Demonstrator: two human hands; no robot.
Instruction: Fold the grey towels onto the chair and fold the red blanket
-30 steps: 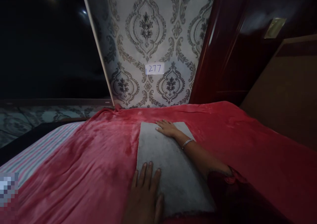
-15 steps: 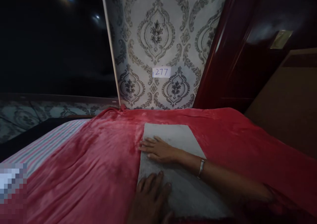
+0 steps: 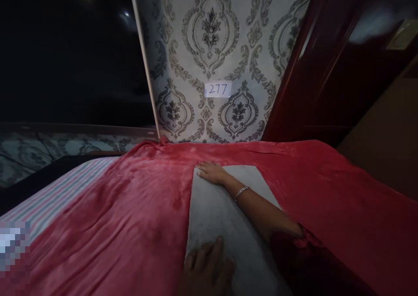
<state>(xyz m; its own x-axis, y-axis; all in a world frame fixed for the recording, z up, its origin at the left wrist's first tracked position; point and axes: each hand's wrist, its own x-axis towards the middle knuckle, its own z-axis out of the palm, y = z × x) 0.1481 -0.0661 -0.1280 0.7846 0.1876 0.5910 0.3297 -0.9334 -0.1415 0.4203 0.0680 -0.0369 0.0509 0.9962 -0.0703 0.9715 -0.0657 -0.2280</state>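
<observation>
A flat grey cloth (image 3: 228,213) lies lengthwise on a red blanket (image 3: 137,226). My right hand (image 3: 210,172), with a silver bangle (image 3: 241,193) on its wrist, rests flat at the cloth's far left corner, fingers spread and reaching past the edge onto the blanket. Close to me, my left hand (image 3: 210,265) lies on the near left part of the cloth, its fingers apart and slightly bent. Neither hand grips anything. The near end of the cloth is partly hidden by my left hand and my right sleeve.
A striped sheet (image 3: 65,187) shows left of the blanket. Beyond stand a large dark screen (image 3: 72,60), a patterned wall (image 3: 209,47) bearing a paper label (image 3: 218,89) marked 277, and a dark red wooden panel (image 3: 326,69). A brown surface (image 3: 385,143) borders the right.
My right hand has slid away from me across the cloth, from its upper left side to the far left corner. My left hand stays near the front. The view has shifted slightly.
</observation>
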